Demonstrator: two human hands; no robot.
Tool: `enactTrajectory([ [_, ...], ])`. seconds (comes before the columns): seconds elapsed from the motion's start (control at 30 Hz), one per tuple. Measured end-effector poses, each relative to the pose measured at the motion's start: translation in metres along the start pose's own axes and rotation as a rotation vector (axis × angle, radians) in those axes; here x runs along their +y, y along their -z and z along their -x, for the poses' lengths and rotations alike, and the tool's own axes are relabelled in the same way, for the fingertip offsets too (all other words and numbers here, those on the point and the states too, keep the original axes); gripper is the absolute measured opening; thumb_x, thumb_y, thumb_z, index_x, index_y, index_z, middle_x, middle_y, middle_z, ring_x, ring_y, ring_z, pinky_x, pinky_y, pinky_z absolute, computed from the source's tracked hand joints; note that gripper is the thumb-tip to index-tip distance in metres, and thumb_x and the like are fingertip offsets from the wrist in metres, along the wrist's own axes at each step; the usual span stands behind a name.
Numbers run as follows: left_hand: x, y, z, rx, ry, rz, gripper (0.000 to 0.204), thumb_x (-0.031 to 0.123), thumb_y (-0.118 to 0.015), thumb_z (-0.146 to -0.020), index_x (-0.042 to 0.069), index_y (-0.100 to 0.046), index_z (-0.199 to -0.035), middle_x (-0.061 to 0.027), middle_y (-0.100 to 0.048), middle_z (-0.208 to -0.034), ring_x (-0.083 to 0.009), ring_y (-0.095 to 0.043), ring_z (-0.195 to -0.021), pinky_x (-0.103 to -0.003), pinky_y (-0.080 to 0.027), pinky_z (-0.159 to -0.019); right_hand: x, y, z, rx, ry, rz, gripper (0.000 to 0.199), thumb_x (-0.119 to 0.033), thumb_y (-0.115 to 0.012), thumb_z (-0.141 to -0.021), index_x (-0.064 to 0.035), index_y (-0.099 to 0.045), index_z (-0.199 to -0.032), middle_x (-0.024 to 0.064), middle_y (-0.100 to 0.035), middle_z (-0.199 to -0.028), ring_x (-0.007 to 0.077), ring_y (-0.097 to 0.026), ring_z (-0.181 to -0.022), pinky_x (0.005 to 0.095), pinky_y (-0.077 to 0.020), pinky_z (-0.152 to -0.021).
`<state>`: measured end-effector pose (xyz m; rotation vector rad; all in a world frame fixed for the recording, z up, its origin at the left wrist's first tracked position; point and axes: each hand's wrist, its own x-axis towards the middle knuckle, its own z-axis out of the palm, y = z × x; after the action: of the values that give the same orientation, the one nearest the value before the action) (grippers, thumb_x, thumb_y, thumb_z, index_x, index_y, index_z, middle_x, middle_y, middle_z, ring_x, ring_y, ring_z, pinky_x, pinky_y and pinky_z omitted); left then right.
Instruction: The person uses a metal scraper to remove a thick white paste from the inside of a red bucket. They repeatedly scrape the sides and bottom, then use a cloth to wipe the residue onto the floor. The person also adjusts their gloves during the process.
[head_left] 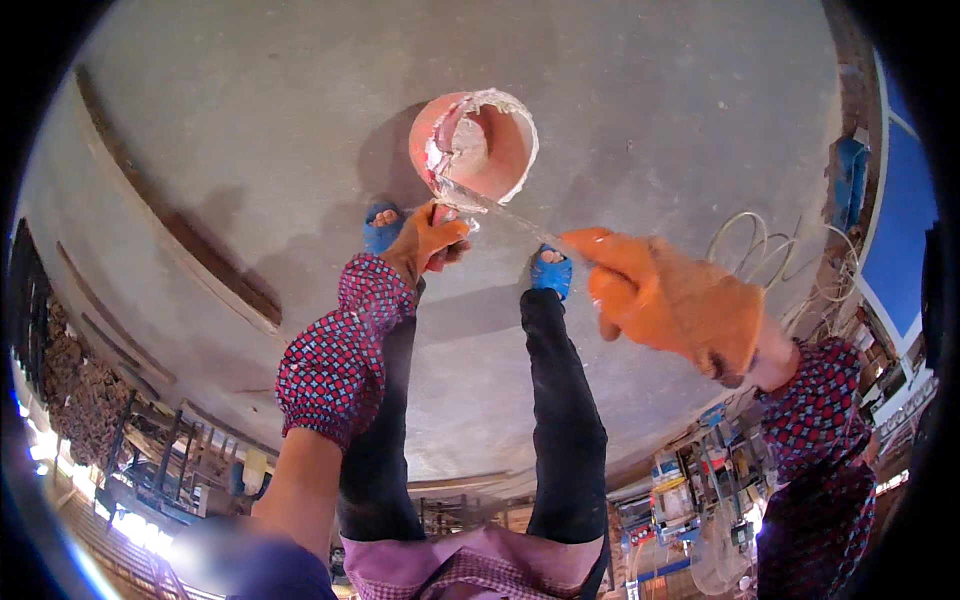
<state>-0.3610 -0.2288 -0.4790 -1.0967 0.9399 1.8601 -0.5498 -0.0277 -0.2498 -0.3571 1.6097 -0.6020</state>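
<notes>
A pinkish-red bucket (pixel 515 150), its rim caked with pale plaster-like paste, stands ahead of my feet with its mouth toward me. My left hand (pixel 437 240), in a worn orange glove, is closed at the bucket's near edge. A bit of red or pink shows between its fingers, but I cannot tell whether that is a handle or part of the bucket. My right hand (pixel 665 300), also in an orange glove, grips a long thin flat tool (pixel 510 220) smeared with paste. The tool's far end reaches the bucket's near left rim; its handle is hidden in the glove.
Grey concrete floor (pixel 640 110) surrounds the bucket. My blue shoes (pixel 553 275) are just behind it. Long timber strips (pixel 180 220) lie at the left. Loops of pale hose (pixel 765 245) lie at the right near a blue object (pixel 850 180). Tools and boxes (pixel 675 490) crowd the lower right.
</notes>
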Motion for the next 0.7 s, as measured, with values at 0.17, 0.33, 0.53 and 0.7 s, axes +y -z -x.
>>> enactTrajectory([
  [0.17, -0.021, -0.002, -0.011, 0.157, -0.051, -0.216, 0.039, 0.013, -0.061, -0.079, 0.005, -0.045, -0.114, -0.0073, -0.055, -0.077, -0.0168, -0.055, -0.056, -0.031, -0.04, -0.044, -0.005, -0.005, 0.003, 0.075, 0.155, 0.243, 0.038, -0.013, -0.045, -0.088, 0.0058, -0.05, -0.121, 0.0129, -0.056, -0.064, 0.0219, -0.058, -0.057, 0.0344, -0.0458, -0.053],
  [0.33, -0.059, -0.014, -0.041, 0.348, -0.13, -0.189, 0.017, 0.015, -0.058, -0.082, 0.004, -0.051, -0.093, -0.0062, -0.051, -0.056, -0.0185, -0.047, -0.041, -0.032, -0.034, -0.035, -0.013, -0.136, -0.005, 0.455, 0.015, 0.899, 0.05, -0.016, -0.053, -0.083, 0.0079, -0.043, -0.127, 0.0177, -0.06, -0.07, 0.0291, -0.06, -0.054, 0.0397, -0.046, -0.047],
  [0.53, -0.111, 0.032, -0.076, 0.182, 0.102, 0.275, 0.024, 0.029, -0.056, -0.086, 0.017, -0.044, -0.104, -0.0095, -0.056, -0.072, -0.0271, -0.058, -0.055, -0.038, -0.044, -0.044, -0.04, -0.221, -0.019, 0.367, -0.238, 0.436, 0.071, -0.018, -0.062, -0.074, 0.0119, -0.033, -0.132, 0.0045, -0.052, -0.061, 0.0173, -0.058, -0.048, 0.0372, -0.0377, -0.034],
  [0.7, -0.076, -0.049, -0.046, 0.386, -0.09, 0.153, 0.028, 0.028, -0.057, -0.086, 0.018, -0.039, -0.106, -0.007, -0.055, -0.069, -0.0205, -0.057, -0.051, -0.034, -0.047, -0.044, -0.061, -0.236, -0.037, 0.253, -0.461, 0.237, 0.073, -0.019, -0.057, -0.08, 0.0062, -0.022, -0.139, 0.009, -0.06, -0.073, 0.0285, -0.066, -0.062, 0.0423, -0.0525, -0.054],
])
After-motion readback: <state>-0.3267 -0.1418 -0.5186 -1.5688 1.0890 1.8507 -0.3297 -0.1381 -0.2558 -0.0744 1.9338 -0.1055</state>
